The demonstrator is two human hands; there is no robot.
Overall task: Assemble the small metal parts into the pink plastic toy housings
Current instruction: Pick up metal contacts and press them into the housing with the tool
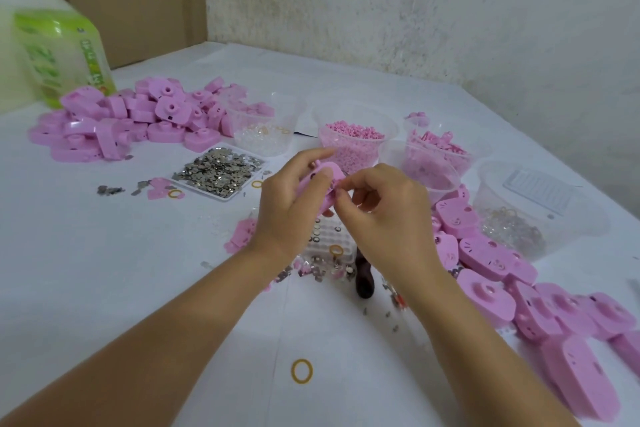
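Note:
My left hand grips a pink plastic housing above the table's middle. My right hand pinches its fingertips at the housing's right edge; what they hold is too small to make out. A shallow white tray of small metal parts lies to the left. One heap of pink housings sits at the back left. Another run of pink housings stretches along the right.
Clear cups hold pink pellets, pink pieces and clear beads. A clear tub stands right. A white grid tray, loose metal bits and a dark tool handle lie under my hands. A yellow rubber band lies near.

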